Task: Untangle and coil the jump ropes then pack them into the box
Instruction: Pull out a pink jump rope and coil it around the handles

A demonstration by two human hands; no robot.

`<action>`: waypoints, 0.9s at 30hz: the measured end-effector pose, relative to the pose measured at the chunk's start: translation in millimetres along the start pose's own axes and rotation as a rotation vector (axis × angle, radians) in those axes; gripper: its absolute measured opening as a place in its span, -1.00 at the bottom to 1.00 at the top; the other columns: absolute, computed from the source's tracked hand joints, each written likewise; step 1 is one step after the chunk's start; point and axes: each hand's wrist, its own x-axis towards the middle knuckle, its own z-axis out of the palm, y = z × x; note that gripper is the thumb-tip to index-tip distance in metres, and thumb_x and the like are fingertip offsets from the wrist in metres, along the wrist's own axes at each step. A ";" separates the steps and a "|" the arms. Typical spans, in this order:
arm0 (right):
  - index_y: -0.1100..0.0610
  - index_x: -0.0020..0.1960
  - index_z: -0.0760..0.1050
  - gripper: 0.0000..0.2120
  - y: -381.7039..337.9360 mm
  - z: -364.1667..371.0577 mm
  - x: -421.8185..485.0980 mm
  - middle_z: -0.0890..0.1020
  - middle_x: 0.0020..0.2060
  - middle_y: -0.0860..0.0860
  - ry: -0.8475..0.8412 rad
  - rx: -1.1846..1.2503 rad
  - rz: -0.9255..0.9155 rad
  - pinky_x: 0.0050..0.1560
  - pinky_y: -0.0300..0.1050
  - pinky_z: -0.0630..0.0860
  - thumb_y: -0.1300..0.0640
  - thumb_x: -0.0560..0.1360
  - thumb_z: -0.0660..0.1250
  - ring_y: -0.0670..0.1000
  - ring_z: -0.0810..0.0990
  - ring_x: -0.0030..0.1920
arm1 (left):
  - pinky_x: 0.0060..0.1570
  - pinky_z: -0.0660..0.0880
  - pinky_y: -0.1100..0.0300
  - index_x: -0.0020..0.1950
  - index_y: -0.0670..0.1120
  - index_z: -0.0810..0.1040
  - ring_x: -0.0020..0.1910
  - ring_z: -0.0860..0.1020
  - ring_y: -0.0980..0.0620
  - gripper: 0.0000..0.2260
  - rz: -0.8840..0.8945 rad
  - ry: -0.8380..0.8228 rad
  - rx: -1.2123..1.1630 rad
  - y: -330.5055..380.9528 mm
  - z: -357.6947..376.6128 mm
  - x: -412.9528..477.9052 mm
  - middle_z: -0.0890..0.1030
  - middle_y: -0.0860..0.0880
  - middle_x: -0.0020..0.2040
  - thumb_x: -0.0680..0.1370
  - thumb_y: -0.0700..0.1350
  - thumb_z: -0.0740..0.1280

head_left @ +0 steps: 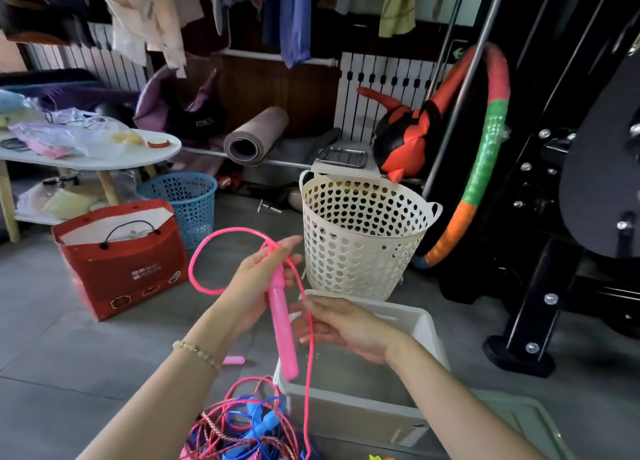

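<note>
My left hand (256,279) grips the top of a pink jump rope handle (282,324) that hangs downward. The pink rope (197,251) loops out to the left of that hand and back. Its other run drops past my right hand (341,326), whose fingers pinch the cord just right of the handle. Below my hands lies a tangle of pink, blue and red-white ropes (242,421) on the floor. A white plastic box (426,324) stands open under my right forearm, and its inside looks bare.
A cream perforated basket (360,237) stands behind the box. A red paper bag (121,255) and a blue basket (187,203) sit at left by a white table (104,161). A small pink piece (233,359) lies on the grey floor. Black gym equipment (554,217) fills the right.
</note>
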 end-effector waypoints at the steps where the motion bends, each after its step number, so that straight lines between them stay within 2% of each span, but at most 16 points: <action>1: 0.14 0.08 0.51 -0.81 -1.6 -1.9 -1.0 0.66 -0.15 0.00 0.026 -0.038 -0.013 0.18 -0.07 0.50 0.13 0.60 0.14 -0.06 0.65 -0.10 | -0.47 0.43 0.36 0.11 -0.13 0.60 -0.51 0.42 0.18 -0.82 0.018 0.031 0.014 0.8 -5.0 2.7 0.61 -0.01 -0.23 0.59 -0.16 0.24; 3: 0.17 0.00 0.53 -0.81 -8.7 -6.6 -2.0 0.69 -0.20 0.02 0.152 -0.016 -0.094 0.05 -0.13 0.56 0.20 0.61 0.14 -0.04 0.67 -0.16 | -0.52 0.40 0.35 0.08 -0.14 0.59 -0.54 0.40 0.16 -0.81 -0.001 0.031 0.046 -1.9 -12.6 6.0 0.65 -0.04 -0.12 0.57 -0.08 0.27; 4: 0.17 -0.01 0.54 -0.81 -14.7 -9.9 -2.8 0.69 -0.20 0.02 0.239 0.026 -0.155 0.01 -0.16 0.58 0.22 0.61 0.14 -0.04 0.68 -0.17 | -0.53 0.39 0.33 0.08 -0.14 0.58 -0.54 0.38 0.14 -0.75 -0.046 -0.028 0.083 -7.1 -13.2 4.6 0.65 -0.04 -0.12 0.54 0.01 0.31; 6: 0.18 -0.01 0.54 -0.82 -24.7 -18.2 -4.8 0.71 -0.19 0.02 0.386 0.127 -0.286 -0.06 -0.23 0.60 0.23 0.60 0.16 -0.05 0.68 -0.16 | -0.49 0.40 0.31 0.12 -0.12 0.58 -0.49 0.39 0.12 -0.59 -0.148 -0.219 0.259 -25.8 -10.0 -3.9 0.58 0.01 -0.26 0.46 0.17 0.39; 7: 0.19 -0.01 0.55 -0.82 -28.1 -22.2 -5.1 0.71 -0.19 0.01 0.436 0.157 -0.331 -0.08 -0.25 0.59 0.23 0.59 0.17 -0.06 0.68 -0.15 | -0.44 0.41 0.31 0.14 -0.13 0.59 -0.45 0.40 0.12 -0.59 -0.170 -0.328 0.359 -33.5 -4.8 -11.2 0.54 0.01 -0.30 0.47 0.15 0.40; 9: 0.19 0.02 0.54 -0.82 -31.7 -26.7 -6.3 0.71 -0.14 0.03 0.485 0.199 -0.347 -0.06 -0.25 0.59 0.21 0.59 0.17 -0.04 0.68 -0.10 | -0.36 0.43 0.33 0.08 -0.21 0.59 -0.40 0.43 0.13 -0.76 -0.118 -0.460 0.461 -43.0 4.8 -18.2 0.57 -0.04 -0.26 0.55 -0.06 0.33; 11: 0.20 0.11 0.52 -0.80 -29.7 -25.8 -5.7 0.69 -0.02 0.08 0.485 0.272 -0.312 -0.02 -0.20 0.60 0.17 0.59 0.17 0.00 0.67 -0.03 | -0.36 0.43 0.37 -0.04 -0.24 0.59 -0.42 0.44 0.16 -0.85 -0.045 -0.391 0.447 -37.8 12.9 -18.4 0.59 -0.03 -0.25 0.58 -0.18 0.29; 14: 0.18 0.26 0.44 -0.64 -22.8 -19.3 -3.2 0.60 0.19 0.10 0.413 0.344 -0.270 0.15 -0.11 0.53 0.05 0.53 0.20 0.00 0.60 0.15 | -0.39 0.42 0.38 0.02 -0.28 0.58 -0.46 0.44 0.17 -0.82 0.051 -0.191 0.320 -22.4 14.5 -12.9 0.59 0.03 -0.32 0.56 -0.17 0.29; 17: 0.05 0.26 0.48 -0.67 -18.1 -9.4 -2.9 0.54 0.28 -0.05 0.331 0.093 -0.287 0.32 -0.17 0.39 0.03 0.52 0.20 -0.15 0.46 0.30 | -0.39 0.45 0.36 0.00 -0.22 0.58 -0.45 0.45 0.16 -0.76 0.074 -0.110 0.126 -6.1 9.1 -7.7 0.59 -0.04 -0.26 0.46 -0.08 0.34; 20: 0.07 0.29 0.46 -0.70 -14.5 0.6 -1.3 0.49 0.33 -0.06 0.343 -0.078 -0.348 0.37 -0.28 0.29 0.17 0.56 0.23 -0.22 0.39 0.34 | -0.41 0.45 0.35 -0.09 -0.17 0.58 -0.46 0.45 0.15 -0.84 0.058 -0.114 0.042 5.8 6.2 -4.6 0.58 -0.06 -0.26 0.44 -0.08 0.35; 23: 0.01 0.15 0.52 -0.75 -12.1 3.7 2.6 0.54 0.23 -0.03 0.437 -0.156 -0.437 0.28 -0.30 0.38 0.28 0.54 0.26 -0.21 0.49 0.23 | -0.46 0.42 0.37 -0.11 -0.16 0.58 -0.49 0.43 0.18 -0.91 0.054 -0.091 0.011 12.7 2.7 -2.8 0.63 -0.02 -0.25 0.52 -0.16 0.32; 25: 0.07 0.11 0.54 -0.79 -10.7 4.2 4.6 0.63 0.06 -0.02 0.401 -0.125 -0.407 0.13 -0.24 0.49 0.28 0.54 0.26 -0.14 0.59 0.07 | -0.46 0.42 0.37 -0.04 -0.17 0.58 -0.50 0.42 0.18 -0.89 0.021 -0.093 0.046 13.4 -0.4 -3.9 0.63 -0.02 -0.25 0.52 -0.15 0.32; 27: 0.15 0.17 0.52 -0.79 -5.9 6.2 7.4 0.65 0.02 0.01 0.308 -0.095 -0.320 0.08 -0.14 0.55 0.27 0.55 0.24 -0.09 0.62 0.03 | -0.47 0.43 0.35 0.08 -0.13 0.60 -0.45 0.45 0.16 -0.77 -0.036 -0.140 0.086 10.4 -2.1 -6.8 0.63 -0.01 -0.24 0.45 -0.12 0.36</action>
